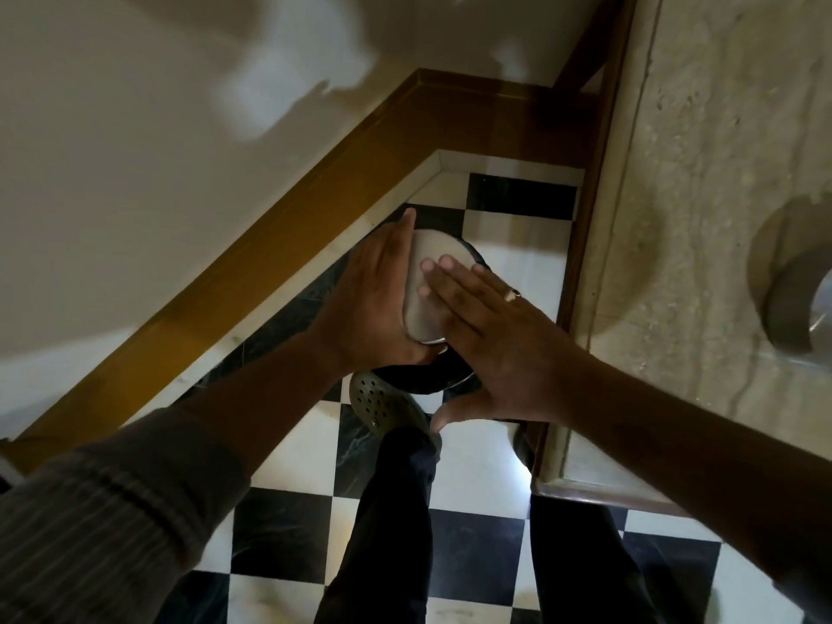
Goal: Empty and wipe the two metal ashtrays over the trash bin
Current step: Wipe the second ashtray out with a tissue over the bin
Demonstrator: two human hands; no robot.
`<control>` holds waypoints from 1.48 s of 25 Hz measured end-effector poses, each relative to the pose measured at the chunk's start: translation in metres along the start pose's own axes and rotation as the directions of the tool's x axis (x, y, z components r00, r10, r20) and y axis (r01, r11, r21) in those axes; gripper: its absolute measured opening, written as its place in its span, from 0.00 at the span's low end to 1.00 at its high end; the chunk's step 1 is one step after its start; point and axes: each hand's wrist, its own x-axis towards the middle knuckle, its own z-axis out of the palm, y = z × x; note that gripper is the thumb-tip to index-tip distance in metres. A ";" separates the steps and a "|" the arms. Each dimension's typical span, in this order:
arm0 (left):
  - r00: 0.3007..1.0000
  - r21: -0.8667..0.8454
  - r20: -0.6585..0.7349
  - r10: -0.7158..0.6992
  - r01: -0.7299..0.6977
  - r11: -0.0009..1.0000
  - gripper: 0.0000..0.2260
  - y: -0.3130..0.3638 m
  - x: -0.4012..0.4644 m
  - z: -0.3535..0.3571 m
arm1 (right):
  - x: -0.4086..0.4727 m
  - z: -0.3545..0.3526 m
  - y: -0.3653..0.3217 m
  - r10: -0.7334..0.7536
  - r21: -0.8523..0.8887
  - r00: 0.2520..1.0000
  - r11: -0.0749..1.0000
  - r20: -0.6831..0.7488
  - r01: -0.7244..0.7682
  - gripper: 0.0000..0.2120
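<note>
A round metal ashtray (pixel 427 263) is turned upside down, its flat underside facing me, over a dark trash bin (pixel 443 373) on the floor. My left hand (pixel 373 304) grips its left edge and holds it up. My right hand (pixel 490 340), with a ring on one finger, lies flat with its fingertips pressed on the ashtray's underside and holds nothing. The bin shows only as a dark rim under both hands. A second metal ashtray (pixel 810 308) sits on the stone counter at the far right edge, partly cut off.
A wooden skirting (pixel 252 268) runs diagonally along the white wall at left. The stone counter (pixel 698 218) with a wooden edge fills the right. A black-and-white chequered floor (pixel 288 533) lies below, with my dark trouser legs and a perforated shoe (pixel 382 403) beside the bin.
</note>
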 end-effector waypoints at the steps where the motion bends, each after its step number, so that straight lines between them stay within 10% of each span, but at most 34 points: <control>1: 0.999 0.025 -0.032 0.032 -0.031 0.999 0.60 -0.002 0.000 0.003 | -0.001 -0.010 0.000 0.021 0.028 0.993 0.999 -0.120 -0.018 0.58; 6: 0.997 0.013 -0.055 0.060 -0.059 0.998 0.62 -0.001 0.000 0.008 | -0.009 -0.034 -0.012 0.096 0.039 0.855 0.995 -0.510 -0.089 0.54; 10: 0.999 -0.016 0.038 0.001 -0.001 1.000 0.62 0.003 -0.007 0.008 | -0.018 0.019 -0.019 -0.002 -0.051 0.987 0.999 0.162 0.010 0.61; 12: 0.999 -0.023 0.026 -0.021 0.022 0.999 0.60 0.000 -0.011 0.007 | -0.012 0.021 -0.015 -0.009 -0.042 0.980 0.999 0.197 0.018 0.60; 19: 0.997 -0.042 -0.048 0.068 -0.070 0.997 0.62 -0.004 -0.007 0.007 | -0.002 -0.029 -0.018 0.104 0.009 0.872 0.994 -0.478 -0.113 0.57; 23: 0.998 -0.044 0.066 -0.002 0.005 0.999 0.63 -0.005 -0.015 0.013 | -0.006 0.029 -0.012 0.003 -0.111 0.971 0.994 0.240 0.024 0.62; 25: 0.995 -0.050 0.086 -0.058 0.062 0.997 0.62 -0.010 -0.023 0.020 | -0.004 0.045 -0.010 -0.029 -0.107 0.954 0.992 0.299 0.063 0.60; 31: 0.997 -0.221 -0.001 -0.083 0.081 0.972 0.58 -0.003 -0.019 0.019 | -0.004 0.045 -0.008 0.082 -0.124 0.989 0.987 -0.124 -0.097 0.26; 34: 0.959 -0.389 0.102 -0.265 0.283 0.876 0.52 0.003 -0.007 0.003 | 0.000 0.037 0.002 0.088 0.050 0.973 0.996 -0.214 -0.079 0.16; 37: 0.826 -0.648 0.278 -0.490 0.538 0.539 0.34 0.008 0.001 -0.012 | 0.006 0.025 0.007 0.252 0.378 0.953 0.910 -0.169 -0.173 0.18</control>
